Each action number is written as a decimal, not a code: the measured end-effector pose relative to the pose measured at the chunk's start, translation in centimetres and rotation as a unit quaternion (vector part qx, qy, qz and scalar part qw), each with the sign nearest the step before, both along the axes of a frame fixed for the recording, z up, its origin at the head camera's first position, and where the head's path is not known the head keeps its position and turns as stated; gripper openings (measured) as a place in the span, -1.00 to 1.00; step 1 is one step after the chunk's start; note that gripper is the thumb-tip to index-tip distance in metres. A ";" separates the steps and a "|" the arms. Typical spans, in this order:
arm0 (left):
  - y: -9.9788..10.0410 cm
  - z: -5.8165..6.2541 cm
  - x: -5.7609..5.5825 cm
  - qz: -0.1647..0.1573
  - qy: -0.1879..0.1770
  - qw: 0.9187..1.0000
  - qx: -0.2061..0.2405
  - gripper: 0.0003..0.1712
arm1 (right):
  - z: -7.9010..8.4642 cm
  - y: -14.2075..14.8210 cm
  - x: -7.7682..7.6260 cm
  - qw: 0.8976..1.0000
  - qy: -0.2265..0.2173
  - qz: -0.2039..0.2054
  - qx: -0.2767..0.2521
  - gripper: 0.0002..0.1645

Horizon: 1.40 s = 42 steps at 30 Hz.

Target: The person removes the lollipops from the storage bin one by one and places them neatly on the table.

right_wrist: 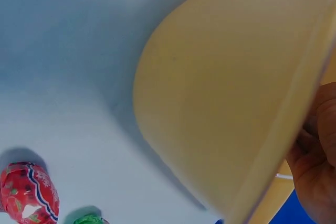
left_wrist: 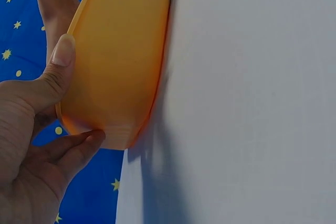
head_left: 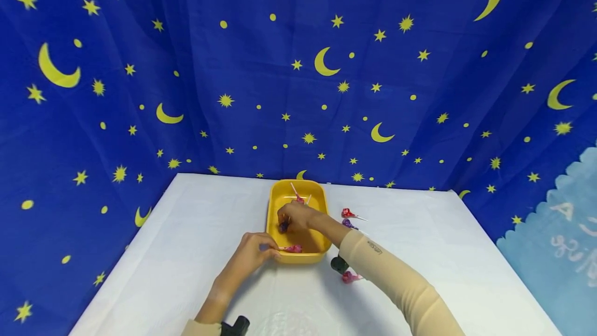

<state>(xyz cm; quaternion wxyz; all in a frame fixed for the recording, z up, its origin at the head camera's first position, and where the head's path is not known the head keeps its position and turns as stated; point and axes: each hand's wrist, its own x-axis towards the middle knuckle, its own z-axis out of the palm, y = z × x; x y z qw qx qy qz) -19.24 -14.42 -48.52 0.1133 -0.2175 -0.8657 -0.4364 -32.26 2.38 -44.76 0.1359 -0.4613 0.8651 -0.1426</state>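
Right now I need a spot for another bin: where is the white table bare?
Bare: the white table between its left edge and the left hand and yellow bin; also between the loose lollipops and its right edge, beyond the right sleeve. Crowded: the bin, holding more lollipops and the right hand, and the strip right of it.

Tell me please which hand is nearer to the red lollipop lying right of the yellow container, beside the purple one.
Right: the right hand is inside the yellow container, left of the red lollipop; the left hand is farther left, at the container's near left corner.
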 end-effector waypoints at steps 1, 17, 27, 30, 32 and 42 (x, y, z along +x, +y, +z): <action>0.0 0.0 0.0 0.001 0.000 1.000 -0.001 -0.93 | 0.0 0.1 0.0 1.000 0.006 0.002 0.000 -0.82; 0.0 0.3 0.0 0.003 0.005 1.000 -0.003 -0.93 | 1.9 2.5 -0.8 0.998 -0.027 -0.016 -0.052 -0.79; 0.1 0.1 -0.1 0.001 0.010 1.000 -0.004 -0.94 | 3.0 5.4 -1.0 0.991 -0.074 -0.047 -0.099 -0.78; 0.1 -0.1 -0.2 -0.001 0.014 1.000 -0.003 -0.94 | 3.2 6.2 -0.9 0.989 -0.078 -0.057 -0.111 -0.76; 0.1 0.0 -0.1 0.000 0.008 1.000 -0.002 -0.93 | 3.3 6.8 -0.9 0.988 -0.081 -0.062 -0.120 -0.75; 0.0 0.0 -0.2 -0.004 0.015 1.000 -0.002 -0.92 | 4.4 8.9 0.5 0.990 -0.066 -0.051 -0.113 -0.78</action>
